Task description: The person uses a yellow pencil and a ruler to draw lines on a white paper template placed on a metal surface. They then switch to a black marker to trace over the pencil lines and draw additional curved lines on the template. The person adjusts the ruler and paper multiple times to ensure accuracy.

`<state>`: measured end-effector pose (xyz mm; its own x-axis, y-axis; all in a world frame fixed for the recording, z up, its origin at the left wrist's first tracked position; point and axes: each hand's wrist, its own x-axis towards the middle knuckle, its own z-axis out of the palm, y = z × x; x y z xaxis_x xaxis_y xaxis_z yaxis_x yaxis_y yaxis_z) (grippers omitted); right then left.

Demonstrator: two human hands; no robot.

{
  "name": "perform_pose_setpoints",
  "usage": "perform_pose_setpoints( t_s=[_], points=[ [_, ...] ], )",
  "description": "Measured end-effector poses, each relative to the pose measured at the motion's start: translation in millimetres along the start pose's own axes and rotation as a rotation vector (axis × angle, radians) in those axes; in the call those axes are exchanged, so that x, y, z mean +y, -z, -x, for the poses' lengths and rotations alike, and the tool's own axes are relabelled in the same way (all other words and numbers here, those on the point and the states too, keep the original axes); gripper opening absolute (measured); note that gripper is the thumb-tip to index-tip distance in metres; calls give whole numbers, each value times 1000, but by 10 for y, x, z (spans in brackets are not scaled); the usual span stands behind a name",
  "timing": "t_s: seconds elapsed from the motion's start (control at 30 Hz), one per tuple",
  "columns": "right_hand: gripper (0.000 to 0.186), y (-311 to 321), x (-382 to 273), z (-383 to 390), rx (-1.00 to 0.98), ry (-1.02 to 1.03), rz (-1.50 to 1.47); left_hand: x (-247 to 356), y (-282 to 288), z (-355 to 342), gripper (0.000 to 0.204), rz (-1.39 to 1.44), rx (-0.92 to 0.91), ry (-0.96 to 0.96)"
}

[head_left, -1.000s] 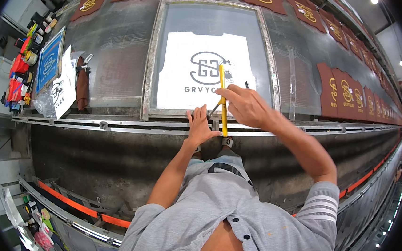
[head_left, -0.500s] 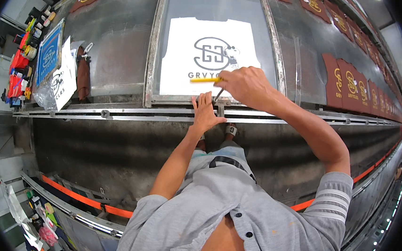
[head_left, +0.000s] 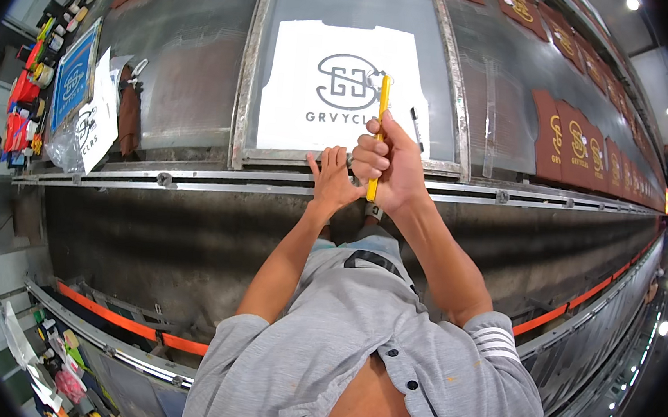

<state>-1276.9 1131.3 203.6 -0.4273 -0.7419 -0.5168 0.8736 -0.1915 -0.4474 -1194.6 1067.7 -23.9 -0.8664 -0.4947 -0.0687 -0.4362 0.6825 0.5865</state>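
My right hand is closed around a long slim yellow tool, whose exact kind I cannot make out. It points away from me, over the lower right of a white shirt shape with a dark emblem. That white shape shows inside a metal-edged screen frame. At the near rail of this frame is my left hand, its fingers spread and holding nothing. A black marker pen lies to the right of the yellow tool.
Brown printed shirt pieces line the bench on the right and far side. Leftward stand a blue printing screen, a printed white sheet and several small jars. A metal rail runs along the bench's near edge.
My right hand has drawn nearer to me, and the yellow tool has swung from pointing left to pointing away. The black pen now shows. My left hand stays by the near rail.
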Motion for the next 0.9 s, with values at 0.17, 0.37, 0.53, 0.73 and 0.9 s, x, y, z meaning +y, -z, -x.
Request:
perform_pose_setpoints(
  t_s=[0.17,0.37,0.53,0.73,0.9],
  points=[
    [43,96,-231,30,110,290,1089,133,-26,78,113,24,47,87],
    [39,143,-671,-120,-316,1084,2104,168,-13,53,122,46,26,91],
    [36,-118,-875,-103,-774,1332,2371,99,-97,88,123,76,111,65],
    [25,-51,-678,-283,-787,1162,2549,178,-45,68,113,72,63,76],
    [23,-299,-428,-73,-189,479,2419,113,-76,73,112,57,86,67]
  ],
)
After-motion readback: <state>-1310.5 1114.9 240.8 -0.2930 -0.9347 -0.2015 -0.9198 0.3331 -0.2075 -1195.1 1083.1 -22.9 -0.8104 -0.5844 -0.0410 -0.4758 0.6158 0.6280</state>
